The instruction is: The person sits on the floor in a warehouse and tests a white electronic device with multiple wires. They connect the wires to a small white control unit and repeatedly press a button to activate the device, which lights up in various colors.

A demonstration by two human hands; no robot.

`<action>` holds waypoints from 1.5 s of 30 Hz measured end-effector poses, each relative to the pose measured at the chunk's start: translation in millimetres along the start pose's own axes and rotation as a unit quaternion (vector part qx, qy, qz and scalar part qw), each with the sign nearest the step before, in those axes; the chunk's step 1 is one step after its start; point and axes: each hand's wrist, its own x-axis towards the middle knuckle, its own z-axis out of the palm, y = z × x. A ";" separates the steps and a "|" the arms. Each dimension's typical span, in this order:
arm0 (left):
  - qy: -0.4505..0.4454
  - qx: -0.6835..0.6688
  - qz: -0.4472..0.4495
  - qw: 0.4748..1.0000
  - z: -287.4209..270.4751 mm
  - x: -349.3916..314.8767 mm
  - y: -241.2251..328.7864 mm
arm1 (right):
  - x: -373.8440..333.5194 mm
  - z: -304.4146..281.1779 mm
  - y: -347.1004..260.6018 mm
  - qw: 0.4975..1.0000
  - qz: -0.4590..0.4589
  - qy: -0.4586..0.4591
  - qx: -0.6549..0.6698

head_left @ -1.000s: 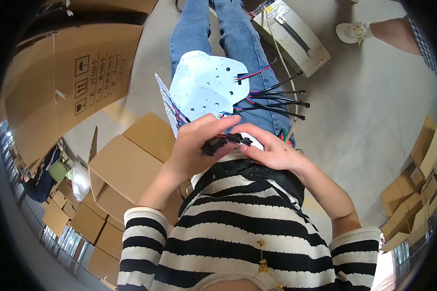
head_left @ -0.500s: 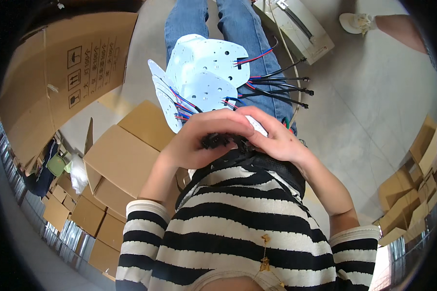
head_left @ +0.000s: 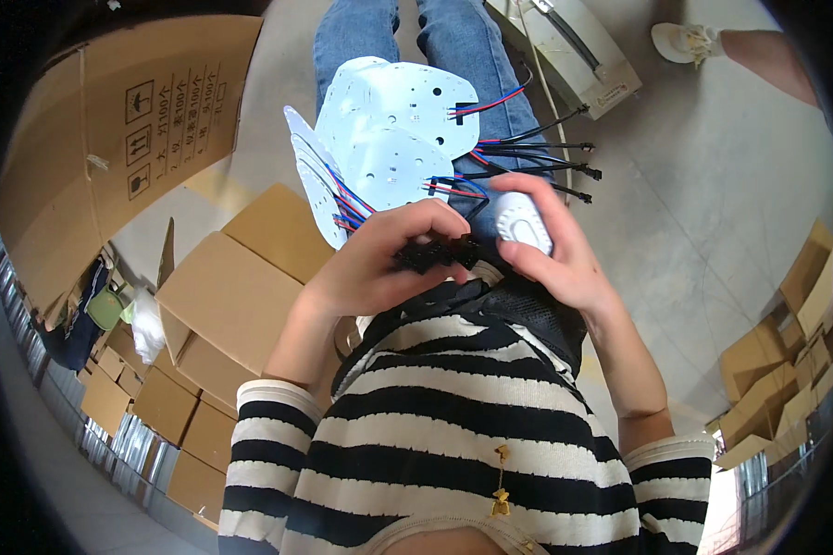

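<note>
A small white rounded device [head_left: 522,222] with a raised oval on its face sits in my right hand [head_left: 569,264], the thumb and fingers closed on its sides. My left hand [head_left: 370,259] curls round a bunch of black connectors [head_left: 426,253], partly hidden by the fingers. Just beyond my hands, a stack of pale blue-white circuit boards [head_left: 393,143] lies on my lap. Small holes dot the boards, and red and blue wires [head_left: 500,100] come off them. Several black cables with plug ends [head_left: 565,171] stretch out to the right over my thigh.
An open cardboard box [head_left: 236,296] stands close on my left, beyond it a large printed carton [head_left: 148,139]. A pale metal case [head_left: 574,55] rests on the floor ahead to the right. Cardboard boxes [head_left: 777,388] are piled far right. Another person's shoe [head_left: 680,43] shows at upper right.
My right hand has moved away from my left, to the right, bringing the white device into fuller view. The left hand stays almost in place with the black connectors.
</note>
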 end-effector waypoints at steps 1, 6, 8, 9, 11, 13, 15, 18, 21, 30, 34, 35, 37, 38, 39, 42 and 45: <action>-0.011 0.033 0.022 0.999 0.1 1.1 -0.5 | -6.8 0.1 0.5 0.999 -0.030 0.030 -0.027; -0.041 0.091 0.072 0.992 3.1 4.7 1.6 | -28.7 12.2 -8.3 0.996 -0.078 0.037 -0.025; -0.038 0.107 0.065 0.991 5.7 4.7 1.1 | -29.8 13.8 -13.3 0.994 -0.095 0.034 -0.039; -0.036 0.116 0.061 0.991 6.9 4.7 0.9 | -29.6 13.3 -14.8 0.993 -0.101 0.035 -0.046; -0.038 0.135 0.067 0.988 8.4 6.1 3.9 | -28.8 12.1 -14.6 0.990 -0.119 0.047 -0.058; -0.033 0.152 0.078 0.985 9.9 7.2 5.5 | -28.0 10.9 -14.6 0.989 -0.114 0.058 -0.072; -0.021 0.168 0.094 0.981 11.5 8.1 5.2 | -28.5 10.0 -15.3 0.990 -0.101 0.066 -0.071; -0.012 0.191 0.102 0.976 13.4 6.0 5.5 | -29.2 10.6 -19.6 0.994 -0.068 0.065 -0.052; 0.000 0.243 0.127 0.962 13.8 6.0 5.1 | -29.7 11.7 -21.7 0.995 -0.045 0.066 -0.064; 0.027 0.376 0.164 0.912 21.4 -2.8 -4.2 | -27.8 16.0 -8.3 0.986 -0.054 0.105 -0.115; 0.037 0.381 0.154 0.911 25.4 -2.5 -2.7 | -27.3 7.4 -9.2 0.977 -0.078 0.084 -0.179; 0.063 0.386 0.151 0.908 26.7 -2.6 -1.3 | -28.1 5.1 -10.1 0.976 -0.093 0.074 -0.185; 0.113 0.395 0.143 0.900 27.9 -3.9 1.4 | -29.8 2.1 -11.7 0.977 -0.097 0.060 -0.178; 0.120 0.375 0.136 0.909 24.0 -9.1 2.8 | -30.8 1.0 -12.3 0.981 -0.086 0.056 -0.166; 0.128 0.355 0.128 0.917 15.9 -18.8 4.4 | -31.4 0.2 -13.0 0.984 -0.074 0.052 -0.154; 0.197 0.294 0.145 0.924 -5.3 -39.3 8.4 | -34.0 -1.2 -5.3 0.982 -0.075 0.066 -0.161; 0.362 0.138 0.124 0.914 -15.5 -52.4 8.6 | -33.3 -1.4 0.2 0.981 -0.073 0.075 -0.164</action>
